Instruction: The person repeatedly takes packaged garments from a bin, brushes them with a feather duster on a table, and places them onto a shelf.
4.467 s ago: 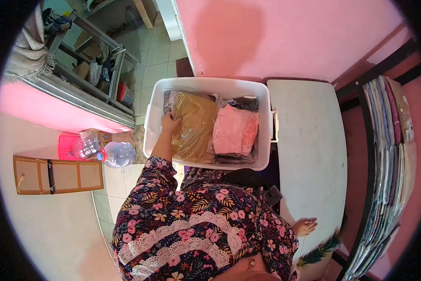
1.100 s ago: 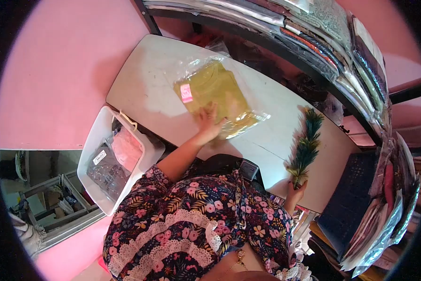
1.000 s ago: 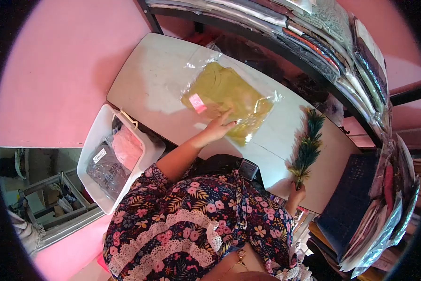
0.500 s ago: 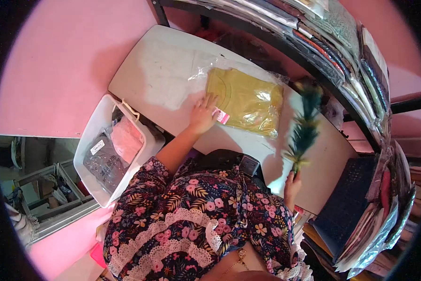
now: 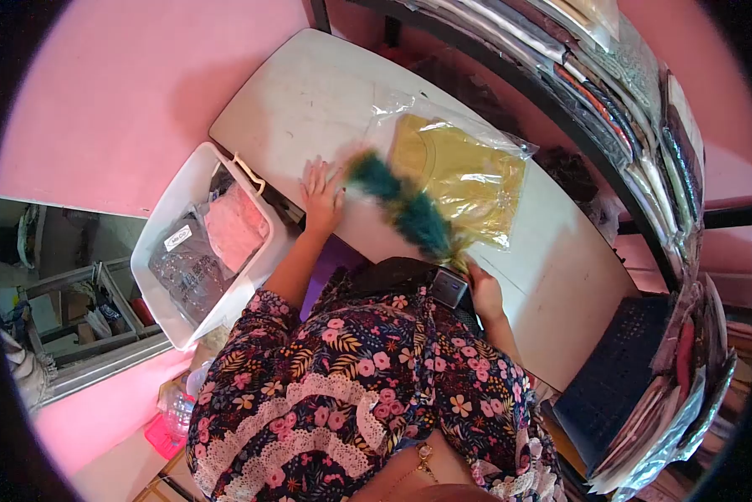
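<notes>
My left hand [image 5: 322, 199] lies on the white table [image 5: 275, 109] with its fingers spread, holding nothing. The handle end of a green and yellow feather duster [image 5: 413, 219] is gripped by my right hand [image 5: 483, 290]. The duster's blurred feathers stretch to the left, and their tip comes close to my left fingers. They overlap the lower left part of a folded mustard-yellow garment [image 5: 468, 171], which lies flat in a clear plastic bag [image 5: 384, 113].
At the left stands a white plastic bin [image 5: 146, 272] with bagged dark and pink clothes in it. A rack [image 5: 593, 125] with stacked bagged garments curves along the far side. To the right are a dark blue basket [image 5: 618, 368] and more bagged clothes [image 5: 685, 402].
My right hand has swung the duster from the table's right side leftward, across the bagged garment's near edge. My left hand has come off the garment and moved left onto the table.
</notes>
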Available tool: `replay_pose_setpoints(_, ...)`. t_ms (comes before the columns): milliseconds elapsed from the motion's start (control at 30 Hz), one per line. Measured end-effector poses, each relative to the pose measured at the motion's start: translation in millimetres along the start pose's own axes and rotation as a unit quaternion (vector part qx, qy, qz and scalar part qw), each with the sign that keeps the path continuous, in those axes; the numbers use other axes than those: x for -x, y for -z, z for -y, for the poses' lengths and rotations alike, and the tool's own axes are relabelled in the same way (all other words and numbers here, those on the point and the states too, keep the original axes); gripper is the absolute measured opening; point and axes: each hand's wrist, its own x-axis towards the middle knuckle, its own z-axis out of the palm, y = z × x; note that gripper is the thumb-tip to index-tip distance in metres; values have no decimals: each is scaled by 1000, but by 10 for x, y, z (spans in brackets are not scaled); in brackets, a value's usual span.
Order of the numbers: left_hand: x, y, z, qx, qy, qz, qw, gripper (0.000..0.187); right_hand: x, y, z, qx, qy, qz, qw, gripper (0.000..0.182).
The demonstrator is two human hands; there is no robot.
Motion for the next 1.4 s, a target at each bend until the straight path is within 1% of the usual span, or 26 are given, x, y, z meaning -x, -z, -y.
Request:
replay_pose_setpoints(67, 19, 107, 45, 33, -3, -31, 999, 43, -107, 44, 128, 23, 17, 27, 999, 32)
replay_pose_setpoints(133, 30, 228, 39, 62, -4, -69, 996, 45, -226, 41, 212, 31, -95, 9, 995, 30)
replay_pose_setpoints(167, 38, 274, 24, 61, -1, -70, 996, 45, -252, 4, 199, 31, -94, 11, 995, 30)
replay_pose_setpoints(267, 10, 312, -53, 81, -19, -92, 992, 48, -289, -33, 211, -7, 26, 90, 996, 34)
replay_pose_setpoints(300, 4, 298, -75, 95, -37, -94, 990, 48, -291, -63, 172, -6, 26, 90, 996, 34)
replay_pose_setpoints(367, -22, 245, -143, 110, -54, -97, 988, 49, -297, -117, 38, -8, 161, 74, 984, 35)
replay_pose_setpoints(400, -47, 207, -191, 116, -75, -86, 987, 51, -312, -57, 69, -7, 161, 74, 984, 35)
replay_pose_setpoints(467, -88, 118, -255, 101, -106, -41, 988, 58, -353, 126, 169, -12, -32, 14, 999, 32)
replay_pose_setpoints(500, -128, 91, -294, 101, -105, -41, 988, 58, -391, 128, 93, -47, -57, -40, 996, 30)
replay_pose_setpoints(567, -135, 57, -391, 57, -174, 76, 980, 62, -376, 123, 6, -114, -136, -136, 975, 30)
replay_pose_setpoints(633, -151, -123, -346, 38, -187, 117, 975, 61, -365, 127, -36, -96, -145, -137, 975, 32)
replay_pose_setpoints(700, -116, -259, -242, 12, -224, 161, 961, 60, -298, 68, -103, 28, -9, -56, 998, 33)
replay_pose_setpoints(733, -93, -312, -198, 15, -226, 160, 961, 60, -260, 115, -42, 26, -2, -13, 1000, 32)
replay_pose_setpoints(800, -45, -311, -146, -75, -168, 294, 938, 63, -288, 116, 4, 55, -25, -34, 998, 31)
replay_pose_setpoints(833, -55, -290, -162, -75, -169, 293, 938, 63, -310, 121, 12, 83, -47, -53, 994, 30)
replay_pose_setpoints(867, -71, -271, -180, -40, -196, 224, 954, 62, -382, 67, -90, 63, -107, -59, 990, 30)
replay_pose_setpoints(900, -83, -254, -201, -4, -222, 153, 963, 61, -461, 67, -60, 63, -108, -60, 990, 30)
replay_pose_setpoints(967, -88, -240, -235, -9, -220, 157, 963, 61, -592, 56, 20, 35, -115, -72, 990, 31)
replay_pose_setpoints(1000, -99, -249, -234, -14, -218, 160, 963, 61, -638, 49, 71, 51, -45, -67, 995, 31)
replay_pose_setpoints(1033, -110, -262, -223, -14, -221, 160, 962, 61, -674, 67, 118, 51, -46, -70, 995, 31)
replay_pose_setpoints(1100, -131, -283, -194, -95, -164, 279, 942, 61, -785, 123, 276, 118, -8, -5, 993, 30)
replay_pose_setpoints(1167, -167, -248, -217, -51, -181, 227, 956, 61, -981, 132, 329, 131, -47, -9, 990, 27)
replay_pose_setpoints(1233, -187, -239, -213, -8, -199, 177, 964, 61, -1139, 67, 307, 105, -122, -83, 983, 27)
replay_pose_setpoints(1300, -203, -224, -222, -8, -199, 176, 964, 60, -1141, -47, 227, 98, -110, -73, 986, 28)
replay_pose_setpoints(1333, -211, -205, -240, -8, -204, 177, 963, 60, -1077, -78, 233, 94, -33, -47, 994, 29)
replay_pose_setpoints(1400, -242, -176, -296, -135, -126, 347, 920, 61, -929, -42, 283, 110, 81, -34, 990, 31)
